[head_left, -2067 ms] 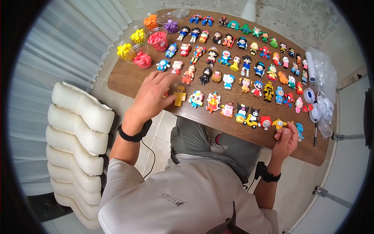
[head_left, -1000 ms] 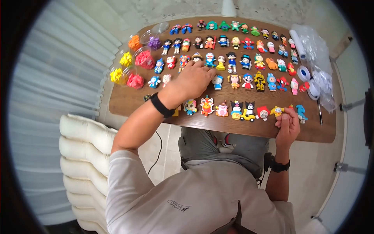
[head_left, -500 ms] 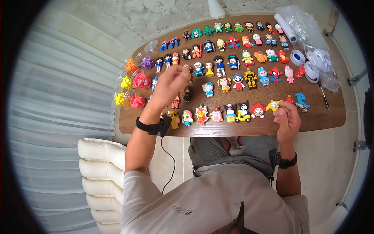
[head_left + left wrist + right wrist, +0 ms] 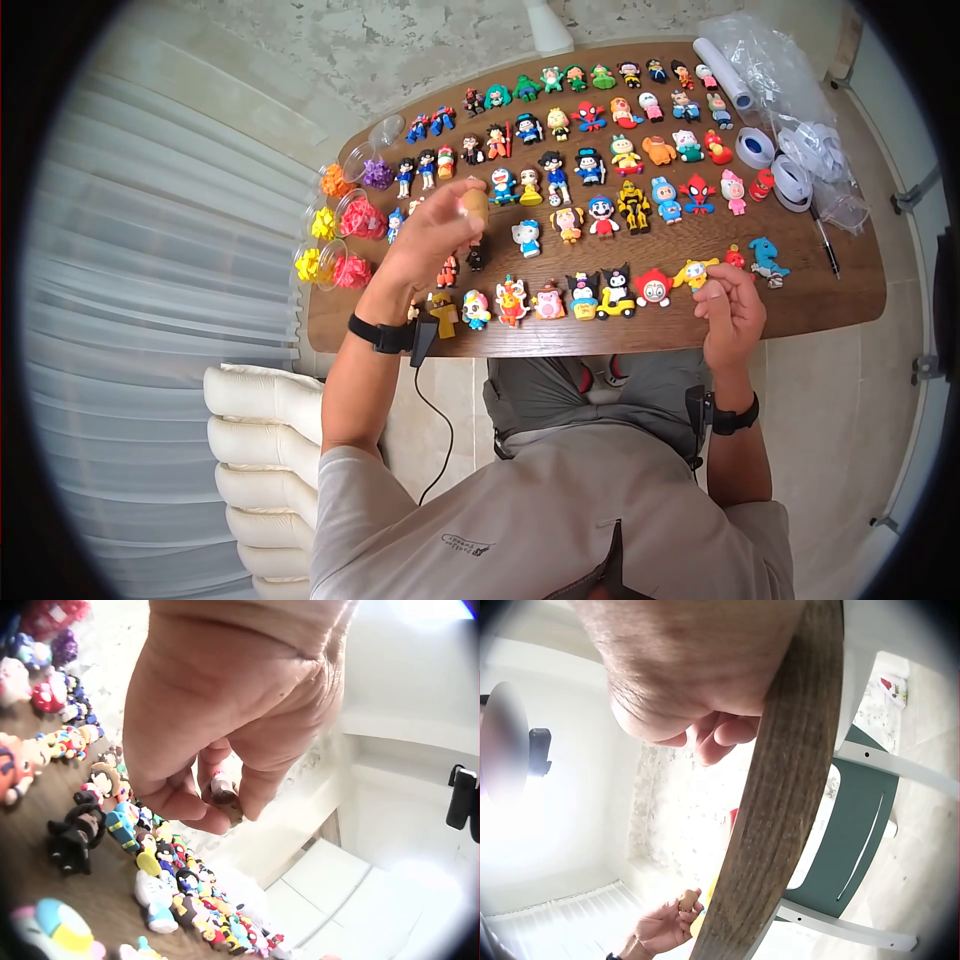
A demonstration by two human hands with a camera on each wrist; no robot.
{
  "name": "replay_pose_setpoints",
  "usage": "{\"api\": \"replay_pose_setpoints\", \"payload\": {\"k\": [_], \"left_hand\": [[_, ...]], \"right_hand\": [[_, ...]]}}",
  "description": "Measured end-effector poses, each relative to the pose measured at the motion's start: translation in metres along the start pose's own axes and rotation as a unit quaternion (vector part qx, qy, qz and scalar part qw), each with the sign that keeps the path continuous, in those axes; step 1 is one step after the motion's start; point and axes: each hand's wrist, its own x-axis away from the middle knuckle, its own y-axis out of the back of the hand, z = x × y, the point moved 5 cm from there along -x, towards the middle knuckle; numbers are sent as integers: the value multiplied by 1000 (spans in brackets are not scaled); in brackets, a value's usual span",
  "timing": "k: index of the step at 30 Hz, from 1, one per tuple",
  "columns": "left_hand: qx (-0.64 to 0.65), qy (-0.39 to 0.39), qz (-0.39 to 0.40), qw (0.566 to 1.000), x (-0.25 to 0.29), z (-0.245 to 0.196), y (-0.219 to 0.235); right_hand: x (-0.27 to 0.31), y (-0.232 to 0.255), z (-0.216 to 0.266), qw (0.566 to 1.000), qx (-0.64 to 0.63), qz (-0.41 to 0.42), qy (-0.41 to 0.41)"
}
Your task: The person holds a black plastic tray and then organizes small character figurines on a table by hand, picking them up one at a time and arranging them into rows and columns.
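Observation:
My left hand [image 4: 432,232] is raised over the left part of the table, pinching a small tan-brown figurine [image 4: 476,207] between thumb and fingers. In the left wrist view the fingers wrap most of the figurine [image 4: 223,793], so its front is largely hidden. Below this hand lie a black figurine [image 4: 476,254] and an orange-red one [image 4: 448,270], partly covered. My right hand [image 4: 735,312] rests at the front right edge, fingers loosely curled with nothing in them, fingertips beside a yellow figurine [image 4: 693,274]. A blue dinosaur-like figurine [image 4: 768,262] lies just beyond it.
Several rows of colourful figurines cover the wooden table [image 4: 600,343]. Clear cups with red pieces [image 4: 361,216], yellow pieces [image 4: 322,223] and purple pieces [image 4: 377,173] stand at the left. Tape rolls [image 4: 755,149], a plastic bag [image 4: 790,90] and a pen [image 4: 827,248] lie right.
My left hand reached into the middle rows, took the tan-brown figurine from between the black and white-blue ones, and drew back left, lifting it. The right hand stays at the front edge.

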Motion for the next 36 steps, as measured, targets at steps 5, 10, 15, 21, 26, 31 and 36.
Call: {"api": "replay_pose_setpoints", "payload": {"k": [5,10,15,21,26,31,36], "left_hand": [[-374,-106,-66,919,13,-21,-17],[-552,-165,-112,809,16,-30,-33],[-649,-208,-79,727,15,-32,-35],[-657,-229,-25,717,10,-20,-35],[-628,-275,-51,726,18,-33,-41],[-600,-310,-66,735,32,-45,-49],[-487,-271,-106,824,38,-50,-59]], "right_hand": [[-1,0,1,1000,5,5,5],[0,-1,1,1000,8,0,4],[0,0,-1,1000,6,4,5],[-1,0,-1,1000,12,4,9],[-1,-1,0,1000,12,-2,0],[0,-1,-1,1000,10,2,1],[-1,-1,0,1000,12,5,5]]}}
